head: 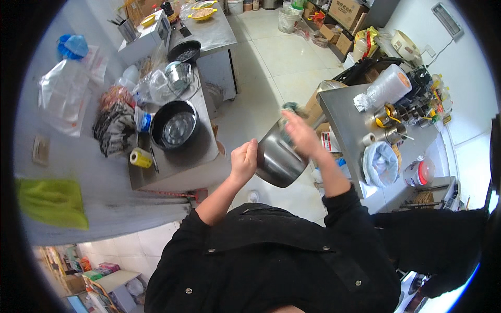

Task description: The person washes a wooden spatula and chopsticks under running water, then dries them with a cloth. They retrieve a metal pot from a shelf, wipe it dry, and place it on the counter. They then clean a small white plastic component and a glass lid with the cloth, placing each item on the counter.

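Observation:
A tilted stainless-steel container (278, 160) is held up in front of my body, above the floor. My left hand (244, 161) grips its left edge, thumb upward. On the upper right side of the metal, my right hand (300, 131) presses a crumpled green-and-white cloth (292, 109). Motion blurs the cloth and the fingers around it. The container's inside is turned away from view.
To the left, a metal counter (195, 156) carries a black round pan (175, 124) and a yellow-wrapped roll (141, 157). On the right, a steel table (340, 105) holds a plastic-lined bin (380, 164), metal cups (395, 133) and a plastic-film roll (391, 82). Boxes (346, 13) fill a back shelf.

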{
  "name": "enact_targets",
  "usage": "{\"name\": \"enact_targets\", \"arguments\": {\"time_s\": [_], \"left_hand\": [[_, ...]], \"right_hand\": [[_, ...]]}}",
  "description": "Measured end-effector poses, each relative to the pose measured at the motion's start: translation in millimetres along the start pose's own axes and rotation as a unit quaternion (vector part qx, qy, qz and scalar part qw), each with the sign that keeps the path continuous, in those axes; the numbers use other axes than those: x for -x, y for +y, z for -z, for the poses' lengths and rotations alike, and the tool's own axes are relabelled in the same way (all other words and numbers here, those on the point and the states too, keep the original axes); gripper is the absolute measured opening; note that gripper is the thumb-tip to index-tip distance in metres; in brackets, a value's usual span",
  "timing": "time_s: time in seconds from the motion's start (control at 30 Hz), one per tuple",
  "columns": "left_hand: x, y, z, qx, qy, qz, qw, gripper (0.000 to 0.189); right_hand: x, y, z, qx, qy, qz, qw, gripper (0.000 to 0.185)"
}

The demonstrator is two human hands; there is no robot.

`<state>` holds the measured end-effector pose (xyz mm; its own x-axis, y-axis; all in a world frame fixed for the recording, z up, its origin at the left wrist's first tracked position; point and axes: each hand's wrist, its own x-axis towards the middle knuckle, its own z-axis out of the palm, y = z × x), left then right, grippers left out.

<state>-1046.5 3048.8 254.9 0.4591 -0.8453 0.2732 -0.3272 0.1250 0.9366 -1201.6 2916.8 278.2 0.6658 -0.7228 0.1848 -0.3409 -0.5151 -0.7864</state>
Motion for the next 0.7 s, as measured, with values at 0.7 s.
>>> {"name": "enact_targets", "arguments": {"time_s": [0.7], "left_hand": [[-316.2, -25.8, -162.1, 0.398, 0.155, 0.364, 0.827, 0.041]], "right_hand": [[-281.7, 216.7, 186.2, -0.653, -0.137, -0.047, 0.743, 0.047]]}}
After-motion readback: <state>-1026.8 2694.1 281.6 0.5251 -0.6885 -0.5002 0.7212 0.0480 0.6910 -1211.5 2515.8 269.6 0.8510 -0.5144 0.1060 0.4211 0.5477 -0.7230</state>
